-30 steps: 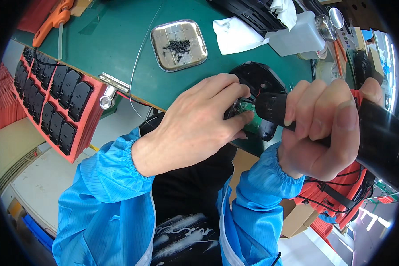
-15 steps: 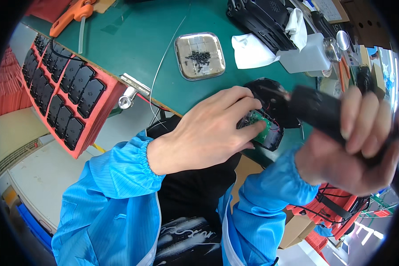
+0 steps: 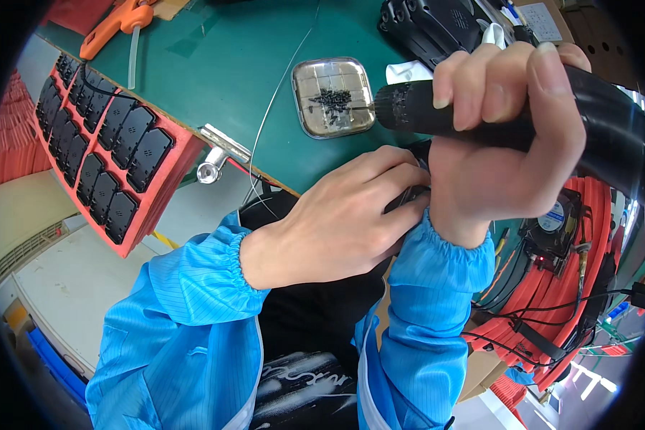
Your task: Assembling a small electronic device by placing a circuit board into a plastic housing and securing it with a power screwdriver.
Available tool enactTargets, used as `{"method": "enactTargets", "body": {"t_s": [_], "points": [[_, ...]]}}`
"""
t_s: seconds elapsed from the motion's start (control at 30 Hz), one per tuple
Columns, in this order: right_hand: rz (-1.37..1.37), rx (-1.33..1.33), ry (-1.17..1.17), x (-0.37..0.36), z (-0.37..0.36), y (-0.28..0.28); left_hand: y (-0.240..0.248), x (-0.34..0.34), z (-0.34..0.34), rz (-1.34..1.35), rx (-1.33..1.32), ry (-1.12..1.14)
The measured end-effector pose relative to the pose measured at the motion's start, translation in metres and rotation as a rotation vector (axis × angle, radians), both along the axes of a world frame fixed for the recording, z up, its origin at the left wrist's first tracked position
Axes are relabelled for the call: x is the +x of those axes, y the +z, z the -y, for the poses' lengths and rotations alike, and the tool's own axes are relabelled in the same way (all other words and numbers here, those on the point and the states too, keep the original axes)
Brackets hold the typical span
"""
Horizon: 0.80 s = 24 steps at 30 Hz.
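My right hand [image 3: 509, 122] is wrapped round a black electric screwdriver [image 3: 416, 107], held level with its tip pointing left. The thin bit reaches over a square clear-lidless dish [image 3: 309, 123] and meets the heap of small black screws [image 3: 331, 102] in it. Nearer to me, my left hand [image 3: 351, 208] is closed on a black plastic housing [image 3: 407, 197] at the table edge. Most of that housing, with whatever lies inside it, is hidden behind my fingers and right wrist.
A red foam tray [image 3: 122, 158] of black plastic covers sits at the left, by a metal clamp [image 3: 218, 154]. An orange glue gun [image 3: 118, 29] lies at the far left. Black housings [image 3: 430, 29] are stacked at the far right. A thin wire [image 3: 279, 89] crosses the green table [image 3: 222, 79].
My right hand has swung the screwdriver leftward and away from me, from beside the housing to the dish of screws. My left hand has stayed on the housing.
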State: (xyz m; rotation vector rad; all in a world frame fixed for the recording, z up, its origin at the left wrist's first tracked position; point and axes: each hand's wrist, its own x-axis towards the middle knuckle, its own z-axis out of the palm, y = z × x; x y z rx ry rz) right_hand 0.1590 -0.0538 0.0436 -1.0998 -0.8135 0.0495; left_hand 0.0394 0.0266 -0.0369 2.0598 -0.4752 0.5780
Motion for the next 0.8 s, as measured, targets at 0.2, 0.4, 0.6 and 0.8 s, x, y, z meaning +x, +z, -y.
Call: {"method": "enactTargets", "body": {"t_s": [0.2, 0.4, 0.6, 0.8], "points": [[-0.082, 0.116, -0.017, -0.017, 0.012, 0.013, 0.002, 0.000, 0.000, -0.037, -0.072, -0.022], [0.007, 0.226, -0.038, -0.032, 0.040, 0.032, -0.001, 0.002, -0.004, -0.020, -0.223, -0.017], [0.085, 0.188, -0.021, -0.051, 0.084, 0.041, 0.003, 0.001, -0.009, -0.059, -0.347, 0.026], [0.129, 0.116, 0.011, -0.057, 0.096, 0.032, 0.007, 0.002, -0.009, -0.114, -0.337, 0.028]]}}
